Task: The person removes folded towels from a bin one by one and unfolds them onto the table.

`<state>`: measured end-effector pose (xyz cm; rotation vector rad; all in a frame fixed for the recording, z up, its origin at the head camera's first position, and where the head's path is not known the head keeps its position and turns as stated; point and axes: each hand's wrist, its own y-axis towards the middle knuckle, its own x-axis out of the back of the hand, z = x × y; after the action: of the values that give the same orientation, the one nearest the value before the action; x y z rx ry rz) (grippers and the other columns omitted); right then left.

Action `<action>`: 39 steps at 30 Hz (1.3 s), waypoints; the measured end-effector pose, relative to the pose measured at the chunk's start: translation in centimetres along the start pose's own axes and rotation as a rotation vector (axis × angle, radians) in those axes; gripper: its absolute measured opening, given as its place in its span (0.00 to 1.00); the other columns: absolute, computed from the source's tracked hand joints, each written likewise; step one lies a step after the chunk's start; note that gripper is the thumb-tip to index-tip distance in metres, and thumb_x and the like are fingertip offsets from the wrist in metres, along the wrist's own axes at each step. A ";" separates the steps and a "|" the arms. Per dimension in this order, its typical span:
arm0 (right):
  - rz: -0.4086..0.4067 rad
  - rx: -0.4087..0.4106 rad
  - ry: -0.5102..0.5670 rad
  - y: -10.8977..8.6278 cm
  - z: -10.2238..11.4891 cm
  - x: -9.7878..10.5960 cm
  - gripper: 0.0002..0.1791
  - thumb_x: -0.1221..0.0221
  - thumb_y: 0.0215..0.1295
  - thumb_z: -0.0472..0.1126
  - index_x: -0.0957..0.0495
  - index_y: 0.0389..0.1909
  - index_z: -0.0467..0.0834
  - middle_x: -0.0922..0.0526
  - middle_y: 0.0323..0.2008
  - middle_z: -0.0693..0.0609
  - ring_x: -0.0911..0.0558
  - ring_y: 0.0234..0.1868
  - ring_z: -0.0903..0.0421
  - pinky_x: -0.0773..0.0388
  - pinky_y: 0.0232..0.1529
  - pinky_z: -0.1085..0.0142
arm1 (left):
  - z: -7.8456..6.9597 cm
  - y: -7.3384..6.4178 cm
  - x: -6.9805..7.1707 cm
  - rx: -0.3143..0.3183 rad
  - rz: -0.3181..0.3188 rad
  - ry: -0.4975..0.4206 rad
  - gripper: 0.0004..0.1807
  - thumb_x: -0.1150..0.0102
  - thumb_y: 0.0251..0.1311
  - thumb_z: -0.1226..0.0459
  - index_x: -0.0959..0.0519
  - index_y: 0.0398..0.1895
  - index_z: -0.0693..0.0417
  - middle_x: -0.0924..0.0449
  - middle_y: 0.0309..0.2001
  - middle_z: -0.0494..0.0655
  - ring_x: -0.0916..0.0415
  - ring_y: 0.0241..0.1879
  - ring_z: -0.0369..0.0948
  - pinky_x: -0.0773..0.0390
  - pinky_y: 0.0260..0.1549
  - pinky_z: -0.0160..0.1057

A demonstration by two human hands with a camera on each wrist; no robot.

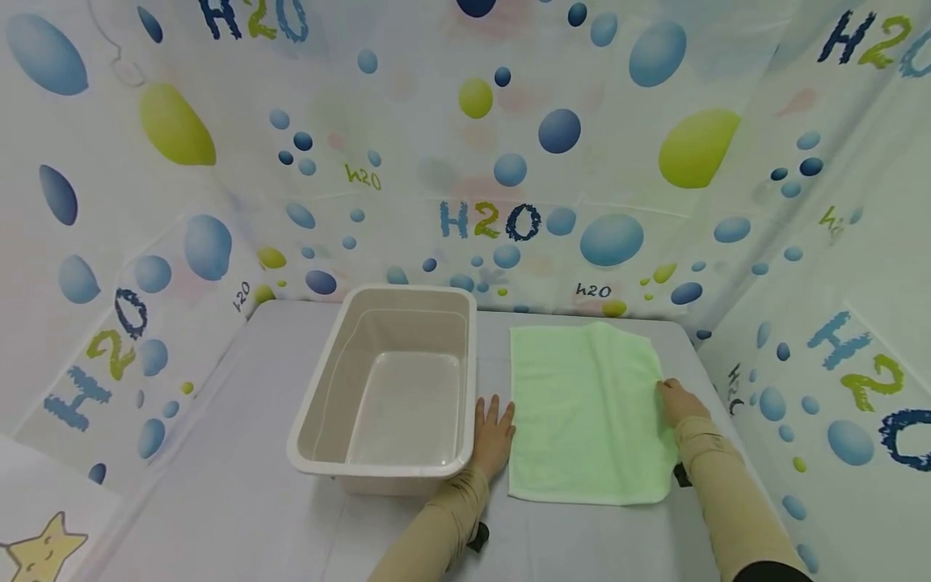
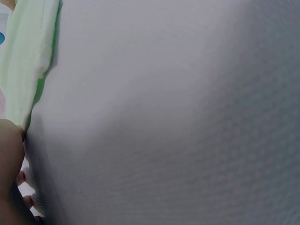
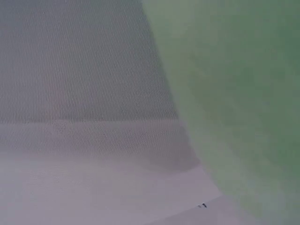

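Observation:
A light green towel (image 1: pixel 589 412) lies spread on the table, right of a beige plastic basin (image 1: pixel 407 404). My left hand (image 1: pixel 494 436) rests on the table between the two, its fingers straight and spread, thumb side at the towel's left edge. In the left wrist view part of that hand (image 2: pixel 9 159) shows beside the towel (image 2: pixel 28 51). At the towel's right edge, my right hand (image 1: pixel 680 402) pinches the cloth; its thumb side is partly hidden. The right wrist view shows the towel (image 3: pixel 239 93) close up, with no fingers visible.
The basin stands on the white-covered table (image 1: pixel 240 485) with nothing visible inside. A curtain (image 1: pixel 407 145) printed with blue and green drops and H2O lettering hangs behind and along both sides. A yellow star print (image 1: pixel 49 550) shows at the lower left.

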<state>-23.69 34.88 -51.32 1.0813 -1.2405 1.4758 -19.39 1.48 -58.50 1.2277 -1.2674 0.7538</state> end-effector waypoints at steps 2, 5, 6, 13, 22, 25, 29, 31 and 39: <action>-0.002 -0.006 -0.003 -0.1 -0.1 0.1 0.26 0.54 0.57 0.24 0.43 0.58 0.29 0.40 0.54 0.29 0.26 0.39 0.35 0.27 0.39 0.50 | 0.0 0.0 0.1 -0.005 -0.012 0.015 0.22 0.56 0.59 0.55 0.31 0.57 0.48 0.34 0.59 0.55 0.40 0.61 0.51 0.44 0.60 0.48; -0.015 -0.013 -0.007 -0.4 -0.1 0.2 0.25 0.55 0.57 0.24 0.43 0.58 0.28 0.40 0.55 0.29 0.28 0.42 0.31 0.28 0.41 0.47 | 0.0 0.0 0.1 -0.009 -0.029 0.016 0.22 0.56 0.59 0.55 0.31 0.56 0.48 0.33 0.59 0.55 0.39 0.61 0.51 0.43 0.60 0.48; -0.016 -0.015 -0.011 -0.5 0.0 0.3 0.25 0.56 0.57 0.24 0.43 0.58 0.28 0.40 0.55 0.29 0.28 0.42 0.31 0.28 0.41 0.47 | 0.0 -0.1 0.1 -0.010 -0.032 0.012 0.22 0.56 0.59 0.55 0.31 0.57 0.48 0.33 0.59 0.55 0.39 0.61 0.51 0.43 0.60 0.48; -0.025 -0.083 0.002 -1.6 0.5 1.2 0.21 0.62 0.60 0.24 0.42 0.56 0.28 0.39 0.52 0.30 0.29 0.38 0.29 0.28 0.35 0.45 | 0.1 -0.1 -0.1 -0.015 -0.047 0.020 0.22 0.56 0.59 0.55 0.31 0.56 0.48 0.33 0.58 0.55 0.39 0.60 0.50 0.43 0.60 0.48; -0.041 -0.117 0.027 -2.5 1.3 1.2 0.19 0.64 0.60 0.24 0.41 0.54 0.28 0.39 0.52 0.29 0.32 0.40 0.28 0.29 0.33 0.43 | 0.3 -0.2 -0.5 -0.029 -0.069 0.072 0.22 0.56 0.59 0.54 0.31 0.56 0.47 0.32 0.58 0.53 0.38 0.60 0.45 0.44 0.60 0.47; -0.028 -0.132 0.036 -2.5 1.2 0.9 0.19 0.65 0.61 0.25 0.42 0.55 0.28 0.40 0.53 0.29 0.33 0.42 0.27 0.30 0.34 0.42 | 0.3 -0.2 -0.5 -0.027 -0.070 0.073 0.22 0.56 0.58 0.54 0.31 0.56 0.46 0.32 0.58 0.53 0.38 0.60 0.45 0.43 0.59 0.47; -0.003 -0.136 0.015 -2.5 1.2 0.5 0.21 0.65 0.61 0.24 0.42 0.56 0.29 0.41 0.54 0.29 0.33 0.43 0.26 0.30 0.35 0.42 | 0.3 -0.3 -0.6 -0.025 -0.077 0.060 0.22 0.56 0.58 0.54 0.31 0.56 0.47 0.32 0.58 0.53 0.38 0.60 0.46 0.44 0.59 0.47; 0.001 -0.134 0.002 -2.6 1.3 0.4 0.21 0.64 0.60 0.23 0.42 0.56 0.29 0.41 0.54 0.29 0.34 0.43 0.26 0.29 0.35 0.42 | 0.4 -0.2 -0.8 -0.028 -0.088 0.065 0.22 0.56 0.58 0.54 0.31 0.56 0.46 0.32 0.58 0.53 0.38 0.60 0.46 0.44 0.59 0.47; -0.089 -0.139 -0.030 -3.5 2.0 0.1 0.21 0.61 0.60 0.23 0.39 0.56 0.29 0.38 0.49 0.27 0.33 0.42 0.28 0.29 0.33 0.42 | 0.1 -0.2 0.0 -0.030 -0.062 0.095 0.22 0.56 0.58 0.55 0.31 0.56 0.47 0.32 0.58 0.53 0.37 0.60 0.45 0.42 0.59 0.47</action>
<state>-20.14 33.27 -50.25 1.0553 -1.2803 1.2915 -19.22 1.36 -58.61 1.1877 -1.1541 0.7371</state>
